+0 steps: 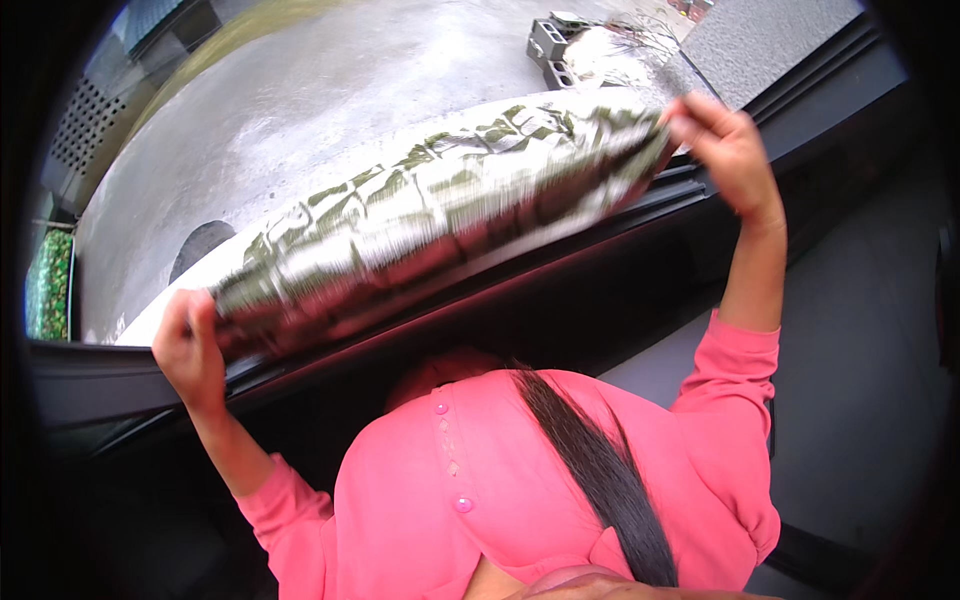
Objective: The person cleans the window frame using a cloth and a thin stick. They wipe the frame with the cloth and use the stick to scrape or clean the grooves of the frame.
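Note:
A shiny silver sheet, blurred by motion, reflects green and pink tones; the sheet (442,199) is stretched between my two hands across an opening with a dark frame. My left hand (191,349) grips its lower left end, thumb and fingers closed on the edge. At its upper right end my right hand (720,154) pinches the corner, raised higher than the left. The sheet slants up from left to right. Its lower edge hangs near the dark sill (480,274) in front of my pink shirt.
Beyond the opening lies grey concrete ground (300,97). Grey hollow blocks (551,45) stand around a white heap at the upper right, near a grey speckled surface (765,45). A perforated wall (86,127) and a green patterned panel (54,289) are at the left.

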`<control>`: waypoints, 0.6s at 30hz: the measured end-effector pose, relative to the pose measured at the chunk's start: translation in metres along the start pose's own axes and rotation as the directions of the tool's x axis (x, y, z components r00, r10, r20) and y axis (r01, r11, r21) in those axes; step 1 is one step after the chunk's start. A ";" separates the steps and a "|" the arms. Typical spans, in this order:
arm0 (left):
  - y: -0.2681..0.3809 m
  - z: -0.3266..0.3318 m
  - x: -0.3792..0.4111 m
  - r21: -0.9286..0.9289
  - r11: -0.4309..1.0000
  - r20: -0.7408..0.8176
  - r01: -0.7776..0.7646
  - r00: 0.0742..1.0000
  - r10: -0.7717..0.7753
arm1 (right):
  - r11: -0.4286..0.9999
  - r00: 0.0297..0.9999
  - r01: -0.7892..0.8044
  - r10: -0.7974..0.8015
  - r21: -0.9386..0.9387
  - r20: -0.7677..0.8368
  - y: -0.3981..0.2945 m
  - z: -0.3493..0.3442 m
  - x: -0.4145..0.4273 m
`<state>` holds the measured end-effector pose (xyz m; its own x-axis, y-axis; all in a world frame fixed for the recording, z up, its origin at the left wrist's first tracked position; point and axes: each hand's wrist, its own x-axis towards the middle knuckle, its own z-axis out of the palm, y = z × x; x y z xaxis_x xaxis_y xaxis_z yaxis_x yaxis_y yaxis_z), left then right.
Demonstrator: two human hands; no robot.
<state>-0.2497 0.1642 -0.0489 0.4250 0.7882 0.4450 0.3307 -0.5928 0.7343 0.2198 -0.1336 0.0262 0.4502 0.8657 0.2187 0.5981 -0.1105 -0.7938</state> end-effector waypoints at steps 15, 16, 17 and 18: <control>0.007 0.035 -0.056 0.216 0.952 0.143 -0.216 0.972 0.188 | 0.854 0.880 -0.401 0.259 -0.332 -0.397 0.022 0.021 -0.078; 0.004 0.039 -0.057 0.228 0.952 0.110 -0.204 0.977 0.183 | 0.875 0.883 -0.391 0.270 -0.284 -0.384 0.029 0.027 -0.077; 0.002 0.041 -0.057 0.240 0.951 0.077 -0.193 0.981 0.179 | 0.876 0.890 -0.394 0.289 -0.278 -0.353 0.037 0.035 -0.075; 0.000 0.043 -0.057 0.272 0.936 0.069 -0.222 0.975 0.211 | 0.906 0.917 -0.307 0.199 -0.293 -0.346 0.046 0.047 -0.072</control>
<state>-0.2375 0.1123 -0.0961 0.5421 0.6318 0.5540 0.4446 -0.7751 0.4490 0.1839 -0.1783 -0.0530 0.7611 0.6030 0.2390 0.5975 -0.5085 -0.6200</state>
